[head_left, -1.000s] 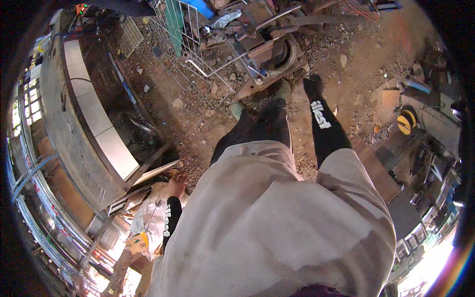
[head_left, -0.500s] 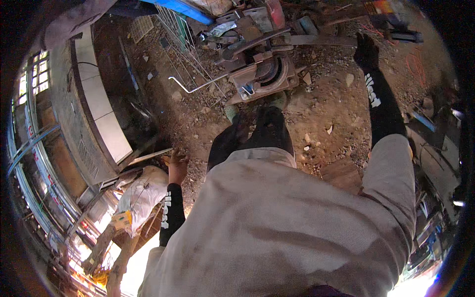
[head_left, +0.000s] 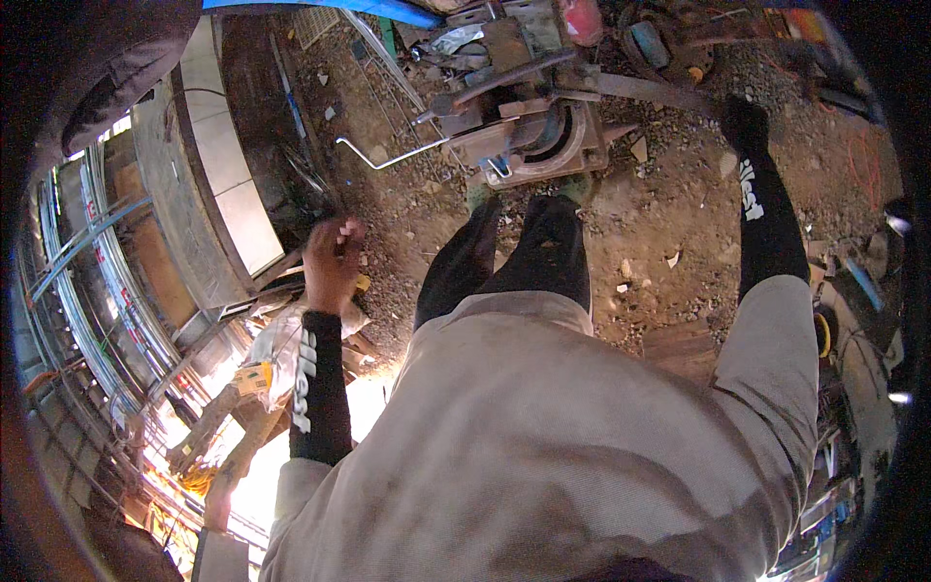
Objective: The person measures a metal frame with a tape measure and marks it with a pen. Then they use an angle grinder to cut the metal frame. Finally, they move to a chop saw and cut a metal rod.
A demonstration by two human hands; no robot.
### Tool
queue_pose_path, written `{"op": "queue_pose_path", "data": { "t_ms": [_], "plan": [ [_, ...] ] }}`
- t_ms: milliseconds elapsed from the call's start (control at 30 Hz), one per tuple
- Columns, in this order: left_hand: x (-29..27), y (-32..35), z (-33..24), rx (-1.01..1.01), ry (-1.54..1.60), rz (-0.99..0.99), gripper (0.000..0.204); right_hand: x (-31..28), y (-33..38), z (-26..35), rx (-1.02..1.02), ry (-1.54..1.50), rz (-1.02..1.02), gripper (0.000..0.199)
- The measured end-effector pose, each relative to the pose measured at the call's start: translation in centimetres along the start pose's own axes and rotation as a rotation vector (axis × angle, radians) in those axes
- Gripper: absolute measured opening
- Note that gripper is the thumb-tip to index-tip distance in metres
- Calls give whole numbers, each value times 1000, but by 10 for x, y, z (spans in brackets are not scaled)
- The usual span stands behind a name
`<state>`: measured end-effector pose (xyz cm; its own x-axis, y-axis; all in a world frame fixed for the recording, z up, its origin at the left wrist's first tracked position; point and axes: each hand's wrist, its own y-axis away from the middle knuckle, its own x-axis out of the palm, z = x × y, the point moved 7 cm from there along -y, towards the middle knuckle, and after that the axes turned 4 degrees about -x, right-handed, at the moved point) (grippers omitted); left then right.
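A rusty metal bending tool [head_left: 543, 145] sits on the ground just beyond my feet, with a curved plate on top. From it a long flat metal lever [head_left: 652, 91] runs right. At the lever's far end, my dark-gloved right hand [head_left: 745, 124] is closed around it, its fingers partly lost in shadow. A thin, pale metal rod [head_left: 398, 159] with a bent end sticks out of the tool to the left. My bare left hand [head_left: 333, 266] is raised at the left, apart from the rod, fingers loosely curled and nothing seen in them.
A long bench with white tiles [head_left: 221, 165] stands at the left, beside lengths of metal tubing [head_left: 89, 281]. A pale plastic sack [head_left: 281, 344] lies near my left forearm. Scrap metal and a red object [head_left: 582, 21] crowd the area behind the tool. Stones litter the dirt floor.
My left hand has risen forward, away from my body. My right hand and the lever's end have come slightly nearer and to the right. The whole view has shifted a little.
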<state>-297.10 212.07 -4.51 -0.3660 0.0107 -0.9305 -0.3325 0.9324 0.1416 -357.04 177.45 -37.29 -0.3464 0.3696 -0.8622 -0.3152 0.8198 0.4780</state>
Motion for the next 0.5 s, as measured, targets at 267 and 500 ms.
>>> {"op": "queue_pose_path", "data": {
  "t_ms": [267,500],
  "plan": [
    [22,-145,-114,162,114,46,23,17,13,3,-67,141,-598,16],
    [156,-300,-129,219,-121,274,31,40,-21,-2,-18,541,-513,35]
  ]
}}
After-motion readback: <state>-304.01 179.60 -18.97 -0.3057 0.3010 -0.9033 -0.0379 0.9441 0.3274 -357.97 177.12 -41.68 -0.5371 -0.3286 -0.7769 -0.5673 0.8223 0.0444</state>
